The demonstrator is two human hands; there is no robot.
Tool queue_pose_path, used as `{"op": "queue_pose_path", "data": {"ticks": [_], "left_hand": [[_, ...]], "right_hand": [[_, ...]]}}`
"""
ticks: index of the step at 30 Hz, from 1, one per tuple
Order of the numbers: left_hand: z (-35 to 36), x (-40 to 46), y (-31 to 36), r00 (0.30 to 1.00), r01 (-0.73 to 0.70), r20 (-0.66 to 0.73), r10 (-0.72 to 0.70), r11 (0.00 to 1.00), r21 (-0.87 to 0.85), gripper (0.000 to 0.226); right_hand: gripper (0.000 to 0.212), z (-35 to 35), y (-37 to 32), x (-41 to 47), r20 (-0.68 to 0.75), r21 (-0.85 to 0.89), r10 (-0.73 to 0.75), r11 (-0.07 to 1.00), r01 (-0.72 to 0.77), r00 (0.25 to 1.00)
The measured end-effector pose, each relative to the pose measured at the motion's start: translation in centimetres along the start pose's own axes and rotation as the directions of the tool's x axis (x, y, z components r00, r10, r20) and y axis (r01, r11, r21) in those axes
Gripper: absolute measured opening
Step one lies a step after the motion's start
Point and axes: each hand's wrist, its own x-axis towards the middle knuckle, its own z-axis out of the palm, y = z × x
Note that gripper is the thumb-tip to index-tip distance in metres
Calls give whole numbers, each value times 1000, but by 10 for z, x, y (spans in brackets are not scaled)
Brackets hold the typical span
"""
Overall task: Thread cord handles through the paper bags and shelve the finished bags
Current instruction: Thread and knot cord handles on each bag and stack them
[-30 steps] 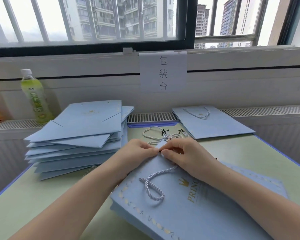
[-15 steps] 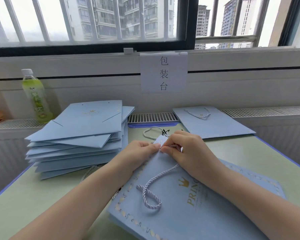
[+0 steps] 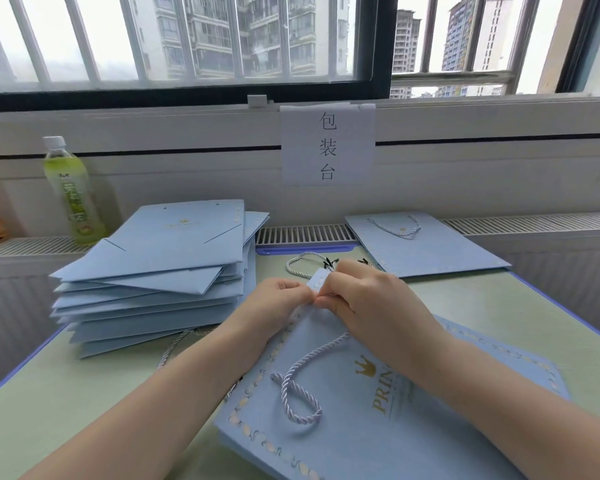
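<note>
Blue paper bag (image 3: 378, 427) lies flat on your green table (image 3: 66, 403), long axis running from the near-right edge up toward the window, top corner lifted between your hands. Your left hand (image 3: 278, 299) and right hand (image 3: 364, 299) both pinch that corner shut; the hole itself is hidden under your fingers. White cord (image 3: 300, 393) loops across the bag's face. Gold crown and "PRIN", the rest covered by your right forearm. Spare cords (image 3: 309, 266) beyond, partly hidden. Unthreaded stack (image 3: 160, 271) left; finished bag (image 3: 426, 247) far right. Wall sign (image 3: 327, 145) reads 包装台. Bottle (image 3: 73, 192) label illegible.
</note>
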Motion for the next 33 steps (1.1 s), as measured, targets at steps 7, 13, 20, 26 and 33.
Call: {"op": "queue_pose_path", "data": {"ticks": [7,13,20,26,33], "left_hand": [[1,4,2,995,46,-93,-46,999,-3,27],[-8,2,5,962,265,147,-231,919,-291,18],[-8,1,4,975,158,190,-116,961,-225,30],[-7,6,7,997,71,7,-72,993,97,31],[-4,-6,10,998,57,38,-58,998,6,29]], "right_hand": [[32,2,-6,0,-101,-155,111,980,-126,989],[18,-1,-3,1,-7,301,171,940,-161,985],[10,-3,-5,1,2,364,227,907,-212,974],[9,-13,-7,3,177,539,398,726,-427,900],[20,-36,5,15,421,907,501,-244,-343,756]]}}
